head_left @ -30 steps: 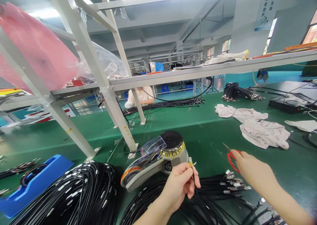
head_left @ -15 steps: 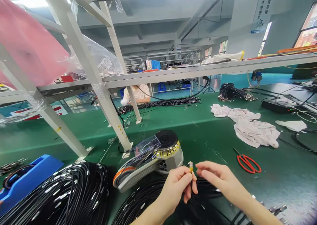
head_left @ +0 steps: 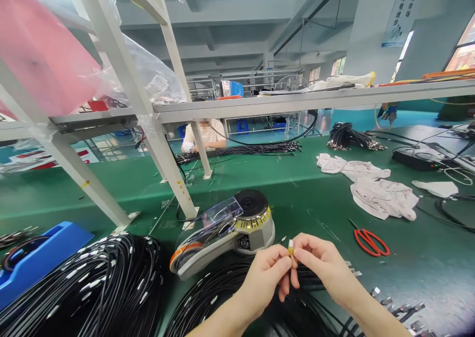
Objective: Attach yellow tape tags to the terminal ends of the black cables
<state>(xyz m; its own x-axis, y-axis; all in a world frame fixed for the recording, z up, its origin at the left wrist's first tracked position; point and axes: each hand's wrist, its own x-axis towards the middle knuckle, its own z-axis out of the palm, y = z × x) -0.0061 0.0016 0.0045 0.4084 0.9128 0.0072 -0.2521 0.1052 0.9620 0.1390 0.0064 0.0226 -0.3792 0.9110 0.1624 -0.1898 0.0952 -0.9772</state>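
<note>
Between my two hands stands a small metal cable connector [head_left: 291, 245] with a bit of yellow tape at its base. My left hand [head_left: 264, 273] pinches it from the left, thumb against fingers. From the right, the thumb and forefinger of my right hand [head_left: 322, 262] close on the taped part. Fingers hide most of the cable below the connector. Just behind my hands is a round tape dispenser [head_left: 240, 242], with yellow tape pieces around its black disc. A coil of black cables [head_left: 202, 297] lies beneath my hands.
Left lies a big black cable bundle [head_left: 107, 282] beside a blue holder [head_left: 55, 258]. Red-handled scissors [head_left: 371, 243] and white cloths [head_left: 382, 198] lie to the right. Metal shelf posts [head_left: 166, 164] rise behind the dispenser. Across the table sits a person [head_left: 210, 135].
My right hand has moved left, from just beside the connector onto its taped part. My left hand keeps its pinch. The camera view has shifted slightly.
</note>
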